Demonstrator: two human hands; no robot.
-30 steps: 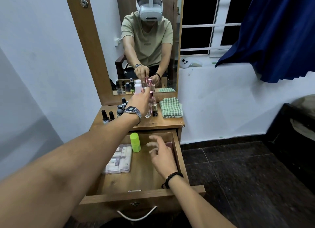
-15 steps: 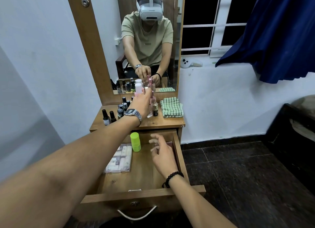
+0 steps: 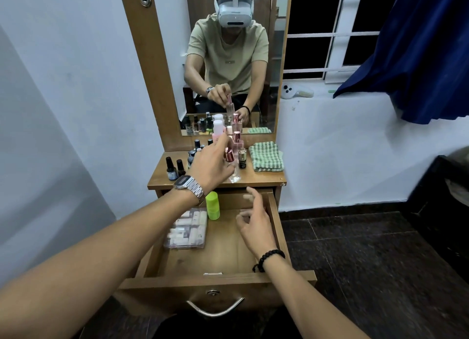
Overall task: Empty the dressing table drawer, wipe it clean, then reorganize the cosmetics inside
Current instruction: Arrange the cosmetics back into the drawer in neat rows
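Head view: left hand (image 3: 212,165) out over the bench (image 3: 264,180), grip pinched on a clear bottle with a pink cap (image 3: 232,167), held at the front of the bottle cluster; whether set down or just above the wood, impossible to tell. Right hand (image 3: 255,223) hovering inside the open drawer (image 3: 223,276), grip released, fingers loosely curled on nothing. Still in the drawer: a green tube (image 3: 212,205) upright near the back and a clear packet of small items (image 3: 187,228) flat at the left. Already out on the bench: dark nail polish bottles (image 3: 175,167), pink bottles and a folded checked cloth (image 3: 266,156) at the right. Emptying judged nearly finished, two items left; wiping and rearranging not yet begun, cloth lying untouched.
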